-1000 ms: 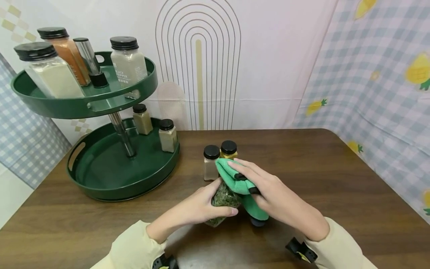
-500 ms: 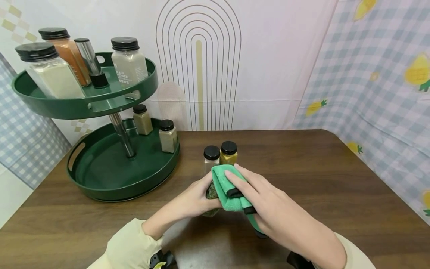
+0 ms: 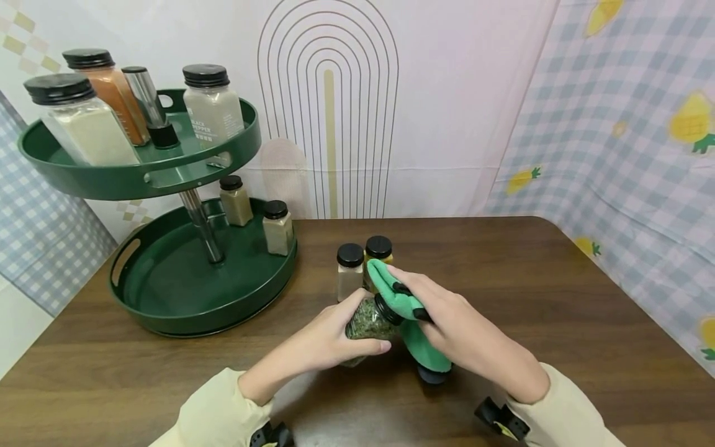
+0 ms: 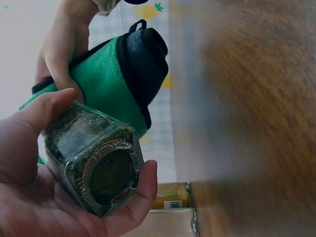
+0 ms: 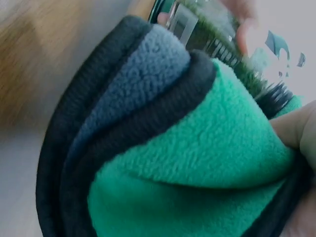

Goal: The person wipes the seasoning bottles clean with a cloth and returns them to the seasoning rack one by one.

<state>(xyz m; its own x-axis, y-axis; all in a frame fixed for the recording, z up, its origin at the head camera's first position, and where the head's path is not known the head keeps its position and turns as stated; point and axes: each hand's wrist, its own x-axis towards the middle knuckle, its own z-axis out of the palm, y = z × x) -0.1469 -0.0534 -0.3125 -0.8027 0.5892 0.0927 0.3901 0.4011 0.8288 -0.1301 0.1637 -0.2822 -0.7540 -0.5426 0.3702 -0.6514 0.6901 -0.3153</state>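
My left hand [image 3: 332, 332] grips a clear square spice jar [image 3: 368, 321] of dried green herbs, held tilted with its black lid [image 3: 388, 309] toward the right. In the left wrist view the jar's base [image 4: 111, 175] faces the camera, thumb on one side and fingers on the other. A folded green cloth [image 3: 421, 347] with black edging and a grey underside is held by my right hand [image 3: 455, 323], right at the lid. Its loose end hangs down toward the table. The right wrist view shows the cloth [image 5: 197, 143] large, with the jar [image 5: 212, 39] just beyond it.
Two small black-lidded jars, one pale [image 3: 350, 282] and one yellow [image 3: 379, 248], stand just behind my hands. At left, a two-tier green tray stand [image 3: 190, 323] bears several jars and a metal-and-black cylinder [image 3: 149, 105]. The wooden table [image 3: 530, 298] extends right.
Half a second ago the cloth was lower and covered the lid end of the jar. It has since moved up and right, uncovering part of the black lid; the left hand keeps its grip.
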